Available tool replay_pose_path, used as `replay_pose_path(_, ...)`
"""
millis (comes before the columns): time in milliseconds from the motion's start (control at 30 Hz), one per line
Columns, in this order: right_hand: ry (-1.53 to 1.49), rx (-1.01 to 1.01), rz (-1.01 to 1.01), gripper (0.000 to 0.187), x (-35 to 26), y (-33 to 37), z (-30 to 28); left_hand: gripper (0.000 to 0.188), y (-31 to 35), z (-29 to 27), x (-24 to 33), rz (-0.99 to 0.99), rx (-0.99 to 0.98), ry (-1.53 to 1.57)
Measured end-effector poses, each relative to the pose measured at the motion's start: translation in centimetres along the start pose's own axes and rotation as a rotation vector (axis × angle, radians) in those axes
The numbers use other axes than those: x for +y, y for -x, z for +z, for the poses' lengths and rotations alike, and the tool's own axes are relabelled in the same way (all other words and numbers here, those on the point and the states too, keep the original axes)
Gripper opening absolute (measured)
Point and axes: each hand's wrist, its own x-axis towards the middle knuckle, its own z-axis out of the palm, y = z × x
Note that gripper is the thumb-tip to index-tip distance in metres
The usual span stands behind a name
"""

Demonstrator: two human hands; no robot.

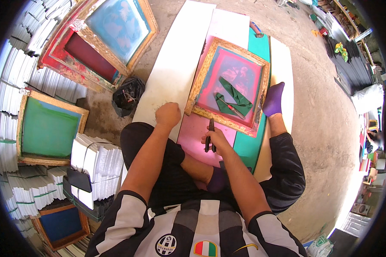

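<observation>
My right hand (218, 140) is wrapped around a pair of dark pliers (211, 125), held over the pink board near the frame's lower edge. Closed into a fist, my left hand (168, 115) rests on the white board (176, 55), beside small thin bits scattered there; its fingertips are hidden. In front of me lies a wooden screen-printing frame (227, 123) with pink and grey mesh. On its mesh are a folded green cloth strip (233, 91) and a slim tool with a reddish handle (236, 112), perhaps a screwdriver.
A black bag (128, 96) of scraps stands left of the boards. More screen frames (51, 128) lean at the left among stacks of white sheets (101, 165). My purple-socked foot (273, 98) lies right of the frame. Dark sheets (345, 55) are piled at far right.
</observation>
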Motion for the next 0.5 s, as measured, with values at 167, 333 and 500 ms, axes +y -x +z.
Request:
replay_pose_path(167, -0.002, -0.008, 0.162, 0.052, -0.8, -1.6, -0.8, 0.025, -1.0, -1.3, -2.0, -0.312, -0.074, 0.036)
replay_pose_path(333, -0.005, 0.007, 0.195, 0.039, -1.2, -2.0, -0.9, 0.026, -0.8, -2.1, -1.5, -0.373, -0.126, 0.058)
replay_pose_path(500, 0.057, 0.015, 0.275, 0.035, -3.2, -1.8, -0.2, 0.03, -1.0, -1.8, -2.0, -0.438, -0.143, 0.073)
